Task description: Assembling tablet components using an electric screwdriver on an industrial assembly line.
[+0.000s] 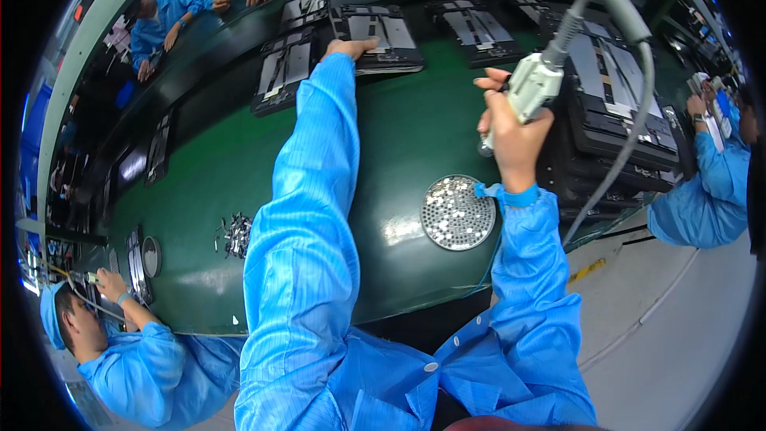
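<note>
My right hand (517, 134) is wrapped round a white corded electric screwdriver (536, 84), held above the table with its tip angled down to the left. A grey cable runs up from its back end. My left arm reaches straight out to the far side, where my left hand (348, 49) grips the left edge of an opened tablet-like device (389, 38), its thumb on top; the other fingers are partly hidden. Flat grey battery panels and dark strips show inside the device. Below my right hand sits a round perforated dish (458, 214) full of small shiny parts.
Similar opened devices lie at the back left (284, 72) and back right (475, 32). A tall stack of devices (618, 104) stands at right. Small dark pieces (236, 235) lie left of my arm on the green table (391, 132). Co-workers in blue sit around.
</note>
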The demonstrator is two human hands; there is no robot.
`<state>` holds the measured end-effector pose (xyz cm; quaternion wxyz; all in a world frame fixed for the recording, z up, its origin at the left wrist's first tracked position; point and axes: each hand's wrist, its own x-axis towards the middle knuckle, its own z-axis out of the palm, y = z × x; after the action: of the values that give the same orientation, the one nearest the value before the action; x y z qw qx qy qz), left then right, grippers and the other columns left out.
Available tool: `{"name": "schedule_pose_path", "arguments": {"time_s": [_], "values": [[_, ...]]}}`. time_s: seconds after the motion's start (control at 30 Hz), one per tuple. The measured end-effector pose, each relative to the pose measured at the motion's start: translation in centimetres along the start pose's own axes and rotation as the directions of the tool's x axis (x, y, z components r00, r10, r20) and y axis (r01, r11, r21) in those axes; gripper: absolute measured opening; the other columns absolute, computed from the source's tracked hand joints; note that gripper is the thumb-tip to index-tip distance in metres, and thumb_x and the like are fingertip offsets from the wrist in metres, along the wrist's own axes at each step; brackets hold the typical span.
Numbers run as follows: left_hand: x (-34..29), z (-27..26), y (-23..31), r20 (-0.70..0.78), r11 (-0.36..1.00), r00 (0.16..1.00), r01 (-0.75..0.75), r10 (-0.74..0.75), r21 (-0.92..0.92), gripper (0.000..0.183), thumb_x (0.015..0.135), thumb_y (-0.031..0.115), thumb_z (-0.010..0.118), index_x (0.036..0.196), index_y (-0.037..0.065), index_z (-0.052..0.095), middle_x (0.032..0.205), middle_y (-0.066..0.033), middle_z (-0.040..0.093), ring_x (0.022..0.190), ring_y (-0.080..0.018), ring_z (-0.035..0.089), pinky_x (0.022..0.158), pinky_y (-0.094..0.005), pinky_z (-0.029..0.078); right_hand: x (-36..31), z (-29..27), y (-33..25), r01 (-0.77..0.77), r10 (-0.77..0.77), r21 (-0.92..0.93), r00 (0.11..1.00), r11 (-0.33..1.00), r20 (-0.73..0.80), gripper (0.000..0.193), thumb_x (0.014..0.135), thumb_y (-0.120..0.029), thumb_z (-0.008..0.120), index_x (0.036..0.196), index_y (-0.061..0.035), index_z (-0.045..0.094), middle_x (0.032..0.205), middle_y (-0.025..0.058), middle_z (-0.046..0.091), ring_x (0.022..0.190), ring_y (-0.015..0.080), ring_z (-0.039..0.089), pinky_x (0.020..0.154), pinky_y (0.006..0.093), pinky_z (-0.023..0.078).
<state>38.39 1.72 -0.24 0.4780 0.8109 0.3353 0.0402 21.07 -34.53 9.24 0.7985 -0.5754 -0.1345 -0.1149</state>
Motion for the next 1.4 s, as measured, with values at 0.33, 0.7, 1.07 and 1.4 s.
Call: {"name": "schedule_pose_path", "arguments": {"time_s": [0.33, 0.7, 1.07, 1.4], "values": [[-11.2, -2.8, -0.1, -0.278, 0.9, 0.859, -0.433, 0.43, 0.054, 0.046, 0.094, 0.037, 0.06, 0.103, -0.008, 0.065, 0.1, -0.0261, 0.07, 0.097, -0.0349, 0.068, 0.086, -0.0407, 0.05, -0.1, -1.4, 0.3, 0.009, -0.01, -0.046, 1.0, 0.999, -0.029, 0.016, 0.083, -0.002, 0.063, 0.097, 0.0028, 0.069, 0.08, 0.0084, 0.071, 0.05, 0.0087, 0.059, 0.044, 0.0251, 0.045], [-46.7, -4.3, -17.2, -0.094, 0.889, 0.982, -0.189, 0.165, -0.418, 0.053, 0.105, 0.021, 0.047, 0.144, -0.011, 0.035, 0.143, -0.0217, 0.048, 0.133, -0.0252, 0.044, 0.112, -0.0326, 0.032, 0.3, -0.7, 1.2, 0.132, -0.129, -0.087, 0.991, 0.987, 0.038, 0.018, 0.085, -0.003, 0.065, 0.099, 0.0062, 0.07, 0.093, 0.0165, 0.074, 0.05, 0.0113, 0.058, 0.048, 0.025, 0.045], [-41.6, -22.5, -23.2, -0.588, 0.855, 0.682, -0.107, 0.435, 0.508, 0.023, 0.087, 0.018, 0.073, 0.103, 0.002, 0.072, 0.087, -0.0093, 0.067, 0.074, -0.0228, 0.065, 0.07, -0.0326, 0.052, -1.2, -0.2, 1.3, 0.119, -0.113, -0.068, 0.99, 0.991, 0.082, 0.021, 0.085, 0.0, 0.06, 0.102, 0.0105, 0.068, 0.095, 0.02, 0.073, 0.052, 0.0116, 0.058, 0.05, 0.025, 0.046], [-32.7, -30.8, -29.8, -0.09, 0.904, 0.936, -0.298, 0.339, 0.308, 0.023, 0.088, 0.021, 0.076, 0.098, 0.001, 0.07, 0.092, -0.0037, 0.069, 0.085, -0.0112, 0.062, 0.078, -0.0251, 0.049, -1.8, -0.4, 1.2, 0.075, -0.055, -0.128, 0.987, 0.989, 0.154, 0.021, 0.091, -0.007, 0.058, 0.102, 0.0077, 0.069, 0.078, 0.0117, 0.068, 0.058, 0.0127, 0.056, 0.053, 0.0265, 0.044]]}}
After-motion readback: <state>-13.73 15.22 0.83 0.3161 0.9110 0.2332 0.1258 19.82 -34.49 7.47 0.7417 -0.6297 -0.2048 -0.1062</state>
